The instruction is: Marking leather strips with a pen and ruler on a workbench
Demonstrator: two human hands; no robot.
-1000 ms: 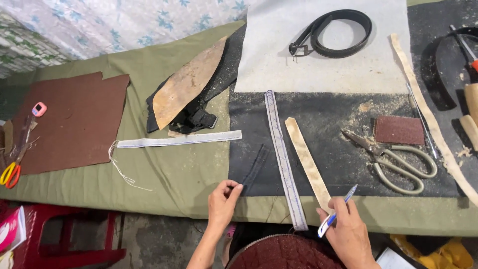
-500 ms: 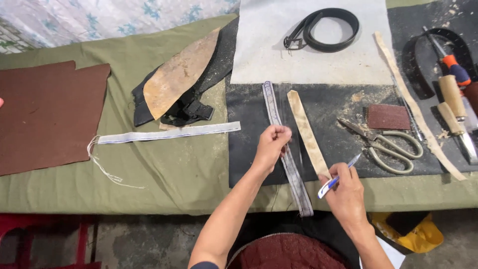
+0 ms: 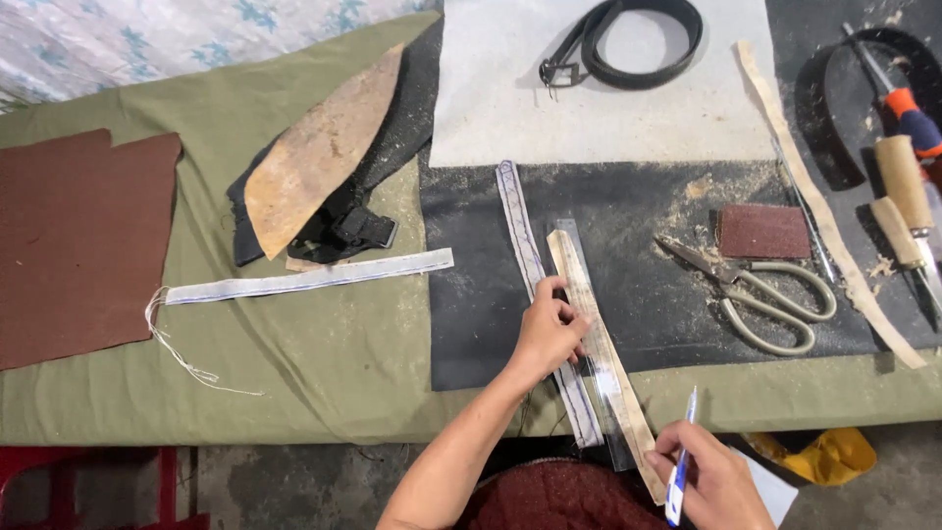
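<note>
Leather strip [image 3: 601, 344], pale tan and long, lies slantwise on the black mat [image 3: 638, 285], with a clear plastic ruler [image 3: 589, 294] along and partly under it; I cannot tell exactly how the two overlap. Just left of it lies a white measuring strip [image 3: 535, 275], roughly parallel.

Left hand [image 3: 548, 329]: fingers bent, fingertips pressing down on the leather strip and ruler near their middle.

Right hand [image 3: 711, 481]: closed around a blue-and-white pen [image 3: 680, 471], its tip pointing up and away from me, held near the strip's lower end at the table edge.

Also on the mat: scissors [image 3: 760, 290] with pale handles, open, beside a small reddish-brown leather patch [image 3: 763, 232], amid sawdust.

Farther right: a long pale offcut [image 3: 824, 216] and wooden-handled tools [image 3: 898, 191].

Top: a coiled black belt [image 3: 628, 44] on a white sheet [image 3: 510, 98].

On the green cloth [image 3: 324, 363] to the left: a white band [image 3: 304, 280], a tan leaf-shaped leather piece [image 3: 319, 157], and a large brown leather sheet [image 3: 78, 236].
</note>
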